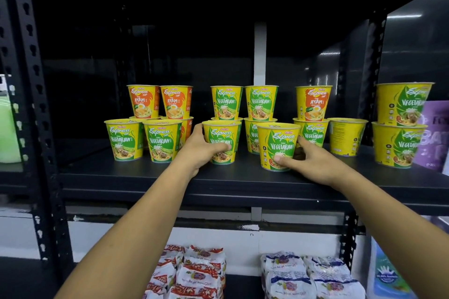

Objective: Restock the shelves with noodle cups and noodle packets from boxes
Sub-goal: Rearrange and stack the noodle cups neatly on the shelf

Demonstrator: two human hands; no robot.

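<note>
On the dark metal shelf board (145,177), seen from the head camera, yellow paper noodle cups stand in clusters, many stacked two high, and both hands are busy in the front row. The left hand (201,145) wraps a yellow-and-green paper noodle cup marked Vegetarian, the centre cup (222,133), from its 9 o'clock side, with the thumb across the label and the fingers round the back. The right hand (313,160) grasps a matching one, the forward cup (278,143), from its 3 o'clock side, thumb pressed low on the front and fingers curled behind. This cup sits nearest the shelf's front edge, and I cannot tell whether its base is fully down.

Both held cups are upright: the long axis is vertical, the wide lidded mouth is up and the narrow base down. Their labels face 6 o'clock, toward the camera.

By my reading, the step in hand is setting and facing two cups in the front row. The next move calls for sliding each back into line with its neighbours, keeping it plumb and label-forward, and then letting go.

Orange-and-yellow Ayam cups (144,102) stand at 10 o'clock of the centre cup. On the lower shelf at 6 o'clock lie red-and-white plastic noodle packets (194,272) and blue-and-white plastic noodle packets (303,274). No box is in view.
</note>
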